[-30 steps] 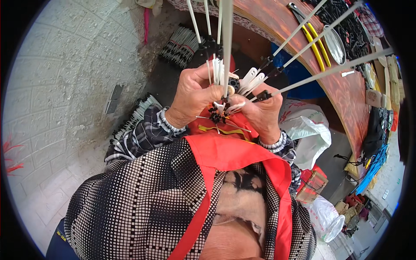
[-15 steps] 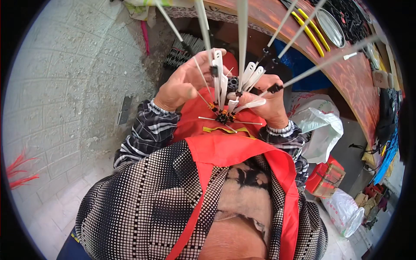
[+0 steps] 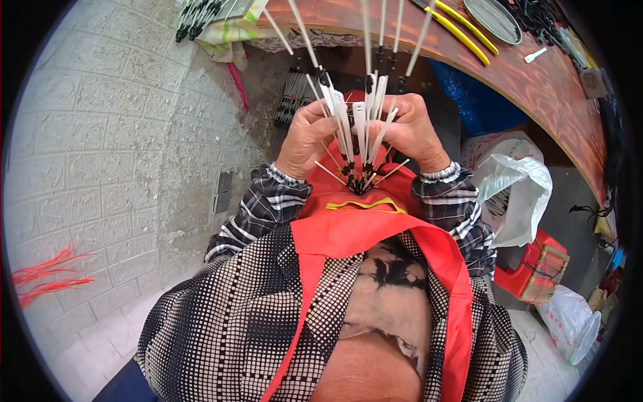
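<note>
An umbrella-like frame (image 3: 360,124) of white ribs and flat slotted strips stands over my lap, its ribs fanning upward. Black joints sit along the ribs, and a dark hub (image 3: 359,184) gathers them at the bottom, close to my red apron (image 3: 345,231). On the left side of the frame, my left hand (image 3: 305,137) pinches the white strips between thumb and fingers. From the other side my right hand (image 3: 412,130) grips the strips, thumb pointing inward. Some fingertips of both hands are hidden behind the strips.
A wooden table (image 3: 529,100) curves across the far right, bearing yellow-handled pliers (image 3: 462,33), a round metal dish (image 3: 493,19) and a small white piece (image 3: 536,55). A white plastic bag (image 3: 519,194) and a red stool-like object (image 3: 529,271) stand right. A brick-patterned wall (image 3: 100,154) is at left.
Both hands have closed in on the frame's strips; the left was more spread before. The ribs have drawn together and stand more upright. The view has shifted slightly.
</note>
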The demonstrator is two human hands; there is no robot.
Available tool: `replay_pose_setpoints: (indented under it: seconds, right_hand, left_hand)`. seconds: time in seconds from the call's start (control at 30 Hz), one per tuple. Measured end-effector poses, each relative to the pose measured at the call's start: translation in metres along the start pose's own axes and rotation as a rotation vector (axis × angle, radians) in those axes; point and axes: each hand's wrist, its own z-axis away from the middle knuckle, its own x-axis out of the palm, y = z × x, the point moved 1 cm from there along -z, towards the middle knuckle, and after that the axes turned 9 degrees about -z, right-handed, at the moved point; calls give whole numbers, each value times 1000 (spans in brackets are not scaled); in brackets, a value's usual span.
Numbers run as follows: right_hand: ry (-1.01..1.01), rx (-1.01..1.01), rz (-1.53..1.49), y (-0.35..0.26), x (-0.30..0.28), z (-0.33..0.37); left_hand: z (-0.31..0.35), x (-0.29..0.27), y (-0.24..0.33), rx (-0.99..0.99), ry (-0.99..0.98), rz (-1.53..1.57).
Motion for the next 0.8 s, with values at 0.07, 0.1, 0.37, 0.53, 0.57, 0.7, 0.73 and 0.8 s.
replay_pose_setpoints:
  seconds: [0.07, 0.1, 0.37, 0.53, 0.57, 0.7, 0.73, 0.8]
  right_hand:
    - [7, 17, -39, -1, -8, 4]
    - [0, 25, -37, -1, -11, 7]
    - [79, 40, 98, -4, -18, 31]
    - [153, 49, 138, 12, -25, 44]
    - [145, 6, 250, 18, -29, 48]
    - [37, 68, -116, 12, -29, 49]
    - [0, 117, -365, 10, -27, 48]
    - [44, 182, -391, -1, -25, 46]
  left_hand:
    - [-2, 9, 2, 3, 52, -7]
    - [-1, 11, 1, 30, 42, -86]
    - [5, 33, 5, 82, 87, -384]
    - [5, 46, 11, 110, 113, -459]
    - [5, 48, 9, 136, 133, -466]
    - [17, 45, 4, 37, 48, -473]
    - [18, 48, 4, 40, 57, -456]
    - [17, 59, 8, 206, 86, -614]
